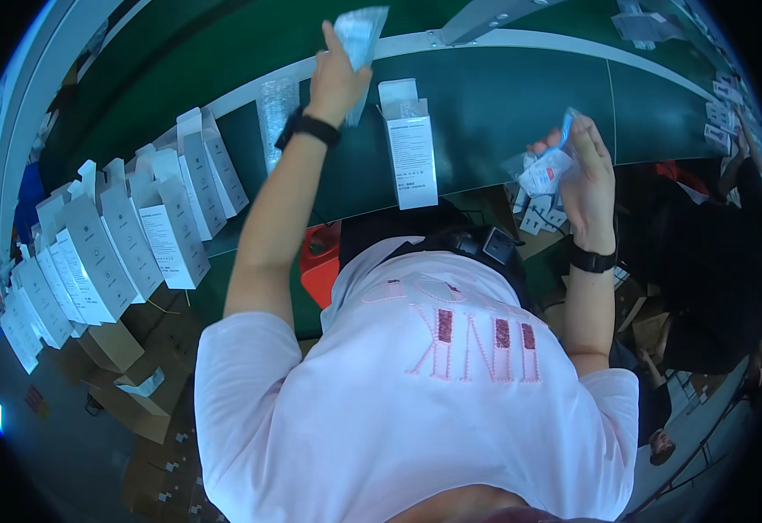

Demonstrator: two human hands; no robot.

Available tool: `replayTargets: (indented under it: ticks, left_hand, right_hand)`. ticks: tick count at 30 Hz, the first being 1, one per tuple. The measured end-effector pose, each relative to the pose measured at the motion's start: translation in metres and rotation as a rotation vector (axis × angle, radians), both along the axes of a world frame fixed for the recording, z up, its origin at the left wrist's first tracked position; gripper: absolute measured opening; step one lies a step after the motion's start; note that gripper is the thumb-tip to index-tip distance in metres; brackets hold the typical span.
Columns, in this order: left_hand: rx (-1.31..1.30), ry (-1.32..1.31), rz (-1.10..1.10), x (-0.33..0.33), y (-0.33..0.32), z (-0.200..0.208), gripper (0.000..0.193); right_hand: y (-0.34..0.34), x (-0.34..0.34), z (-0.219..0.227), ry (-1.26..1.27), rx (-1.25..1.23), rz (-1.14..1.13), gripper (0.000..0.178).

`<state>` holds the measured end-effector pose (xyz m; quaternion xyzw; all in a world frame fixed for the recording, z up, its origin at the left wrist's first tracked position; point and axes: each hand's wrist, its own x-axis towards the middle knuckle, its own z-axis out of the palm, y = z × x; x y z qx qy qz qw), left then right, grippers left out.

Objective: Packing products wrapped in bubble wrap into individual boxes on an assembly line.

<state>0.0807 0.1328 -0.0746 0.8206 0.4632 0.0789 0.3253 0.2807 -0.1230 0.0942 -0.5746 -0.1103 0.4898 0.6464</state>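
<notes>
My left hand [336, 85] is stretched over the far part of the green table, its index finger pointing out. It grips a clear bubble-wrap-like packet [360, 39], whose contents I cannot make out. My right hand [588, 179] is raised at the table's near right edge, fingers curled round a small clear plastic bag [545, 173] with white and blue parts in it. Between the hands stands a tall white carton [412, 157] with its top flap up and something clear showing in its mouth. Beside my left wrist lies another bubble-wrap packet [278, 118].
A row of open white cartons [128, 235] lines the left side. Brown cardboard boxes [150, 392] sit below it. A red stool-like object [320, 261] is near my waist. White small parts [538, 213] lie under my right hand. Another person in dark clothes [704, 261] is at right.
</notes>
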Motion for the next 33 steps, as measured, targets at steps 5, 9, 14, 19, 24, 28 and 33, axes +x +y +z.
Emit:
replayTargets:
  ticks: [5, 9, 14, 19, 24, 28, 33]
  left_hand:
    - [0.15, 0.178, 0.165, -0.031, -0.056, -0.021, 0.093]
    - [0.289, -0.16, 0.121, -0.023, -0.115, 0.021, 0.097]
    - [-0.13, -0.05, 0.202, -0.004, -0.164, -0.019, 0.104]
    - [-0.345, -0.319, 0.193, 0.004, -0.171, 0.01, 0.092]
    - [-0.173, -0.775, -0.179, 0.01, -0.201, 0.093, 0.103]
    - [-0.219, -0.906, -0.27, 0.027, -0.213, 0.122, 0.11]
    - [-0.249, -0.916, -0.292, 0.034, -0.216, 0.144, 0.112]
  right_hand:
    - [-0.002, 0.016, -0.009, 0.09, -0.103, -0.127, 0.023]
    - [-0.019, 0.037, -0.02, 0.299, -0.086, -0.223, 0.032]
    - [-0.022, 0.041, -0.024, 0.496, -0.075, -0.138, 0.039]
    - [-0.02, 0.052, -0.002, 0.416, -0.013, -0.201, 0.034]
    - [-0.022, 0.064, 0.08, 0.044, 0.341, -0.087, 0.033]
    - [-0.011, 0.013, 0.142, -0.243, 0.463, -0.026, 0.024]
    - [-0.004, 0.004, 0.145, -0.358, 0.579, 0.138, 0.021]
